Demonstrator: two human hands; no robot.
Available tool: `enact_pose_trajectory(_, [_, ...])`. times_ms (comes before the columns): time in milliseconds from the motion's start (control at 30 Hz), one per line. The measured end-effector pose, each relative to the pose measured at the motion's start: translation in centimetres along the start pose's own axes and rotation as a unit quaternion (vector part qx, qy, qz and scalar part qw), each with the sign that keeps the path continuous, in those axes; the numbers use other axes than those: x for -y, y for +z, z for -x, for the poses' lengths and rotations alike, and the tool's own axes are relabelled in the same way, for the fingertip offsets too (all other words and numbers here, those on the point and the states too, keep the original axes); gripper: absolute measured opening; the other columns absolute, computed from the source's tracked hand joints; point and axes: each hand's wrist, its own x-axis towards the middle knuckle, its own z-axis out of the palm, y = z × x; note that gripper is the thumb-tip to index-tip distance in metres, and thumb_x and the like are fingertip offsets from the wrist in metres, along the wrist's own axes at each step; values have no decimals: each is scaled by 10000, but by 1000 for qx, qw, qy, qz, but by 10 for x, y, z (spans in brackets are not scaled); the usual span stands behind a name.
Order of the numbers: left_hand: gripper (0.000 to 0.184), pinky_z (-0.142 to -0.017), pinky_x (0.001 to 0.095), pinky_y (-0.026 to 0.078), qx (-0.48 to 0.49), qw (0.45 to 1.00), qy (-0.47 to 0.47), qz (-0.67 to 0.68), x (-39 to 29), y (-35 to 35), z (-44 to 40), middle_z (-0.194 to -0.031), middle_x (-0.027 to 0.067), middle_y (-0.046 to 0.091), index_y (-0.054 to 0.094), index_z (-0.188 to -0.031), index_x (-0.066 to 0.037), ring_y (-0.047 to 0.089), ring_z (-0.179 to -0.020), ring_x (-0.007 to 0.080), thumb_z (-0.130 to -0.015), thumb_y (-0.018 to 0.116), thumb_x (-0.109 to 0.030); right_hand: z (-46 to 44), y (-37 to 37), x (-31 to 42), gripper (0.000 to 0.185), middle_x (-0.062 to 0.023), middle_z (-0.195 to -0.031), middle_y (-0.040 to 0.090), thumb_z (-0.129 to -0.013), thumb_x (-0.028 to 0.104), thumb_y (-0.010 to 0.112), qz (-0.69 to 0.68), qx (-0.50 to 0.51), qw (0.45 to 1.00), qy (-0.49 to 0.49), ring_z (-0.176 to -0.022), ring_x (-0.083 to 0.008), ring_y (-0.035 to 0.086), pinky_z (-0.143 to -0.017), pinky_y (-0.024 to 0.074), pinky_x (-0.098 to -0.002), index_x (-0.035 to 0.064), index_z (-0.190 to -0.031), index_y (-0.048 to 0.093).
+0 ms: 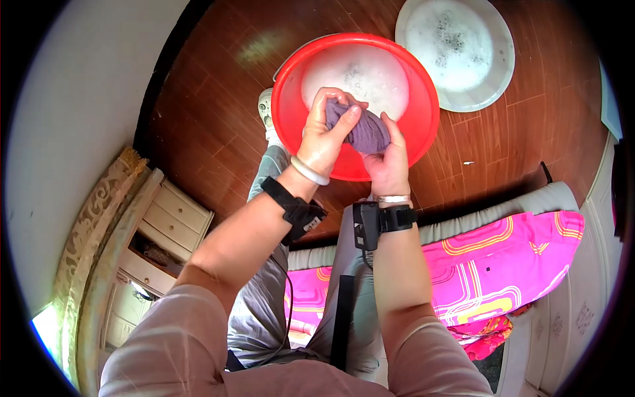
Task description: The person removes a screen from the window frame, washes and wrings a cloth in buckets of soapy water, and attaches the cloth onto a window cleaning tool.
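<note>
A bunched-up purple cloth (368, 131) is held over a red bucket (423, 86) with white suds (370, 73) in it. My left hand (327, 129) wraps round the cloth's upper left end, thumb pressed on top. At its lower right end, my right hand (389, 155) grips the cloth between thumb and fingers. Part of the fingers of both hands is hidden behind the cloth and the palms. The cloth looks wet and squeezed into a thick roll.
A white basin (503, 73) of suds stands on the wooden floor (205, 99), right of the bucket. Behind my forearms lies a bright pink patterned bedspread (489, 264) on a bed. A cream drawer cabinet (169, 218) stands at the left, beside a white wall (73, 86).
</note>
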Motion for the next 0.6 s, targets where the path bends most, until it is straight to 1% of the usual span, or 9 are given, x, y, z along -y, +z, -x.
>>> enact_pose_trajectory(33, [175,-720,324,503,-44,996,-62,45,-2,0,0,-888,37,524,432,-946,-113,594,-862,190,-868,589,-114,-5,-4,-2,310,-115,-1050,585,-850,230,601,13,-7,999,-42,-967,-220,572,-819,470,-349,11,-1062,545])
enact_pose_trajectory(67, [170,-727,332,509,-89,984,-122,90,-10,1,0,-898,42,533,437,-954,-114,598,-864,198,-874,585,-137,14,23,4,134,-84,-961,590,-810,39,586,62,-53,983,-167,-886,-182,583,-803,468,-307,20,-942,570])
enact_pose_trajectory(133, [177,-738,351,524,-147,946,-256,136,-19,-2,-4,-940,57,571,472,-1003,-125,608,-855,201,-891,565,-225,37,47,7,157,-69,-939,583,-781,-35,568,196,-5,943,-268,-877,-174,577,-801,466,-301,17,-930,561])
enact_pose_trajectory(167, [172,-745,331,518,-114,932,-309,151,-20,-10,-6,-914,49,579,493,-996,-116,609,-845,188,-897,554,-243,45,52,7,179,-62,-928,580,-767,-72,559,262,19,912,-316,-873,-170,574,-801,465,-298,15,-924,556])
enact_pose_trajectory(233, [195,-760,291,507,-43,893,-410,178,-19,-20,-10,-861,34,596,536,-983,-99,610,-826,160,-909,530,-279,55,53,11,241,-117,-929,586,-653,-114,571,445,83,747,-487,-839,-227,589,-751,478,-300,20,-853,583])
enact_pose_trajectory(300, [202,-723,262,510,3,879,-452,153,-32,-15,-10,-843,18,606,561,-958,-88,606,-777,121,-911,526,-280,75,65,18,261,-138,-927,586,-591,-114,599,511,143,658,-534,-811,-269,592,-714,488,-325,25,-812,595])
enact_pose_trajectory(400, [212,-674,257,498,79,861,-498,71,-59,-2,-11,-830,11,587,564,-953,-75,580,-755,104,-889,567,-276,103,80,25,209,-148,-935,595,-577,-119,576,559,248,581,-537,-847,-301,600,-706,504,-344,13,-739,586])
enact_pose_trajectory(500, [221,-641,244,476,119,823,-555,-8,-75,11,-15,-804,5,563,570,-915,-70,553,-732,95,-872,593,-286,114,87,29,169,-124,-879,585,-545,-20,610,551,375,488,-564,-812,-290,587,-672,508,-351,41,-697,567])
enact_pose_trajectory(600, [230,-583,237,449,234,786,-568,-67,-85,19,-15,-760,12,543,569,-875,-59,528,-665,87,-865,599,-287,127,93,28,134,-96,-823,564,-545,100,611,548,458,421,-558,-773,-267,565,-626,502,-343,63,-654,543])
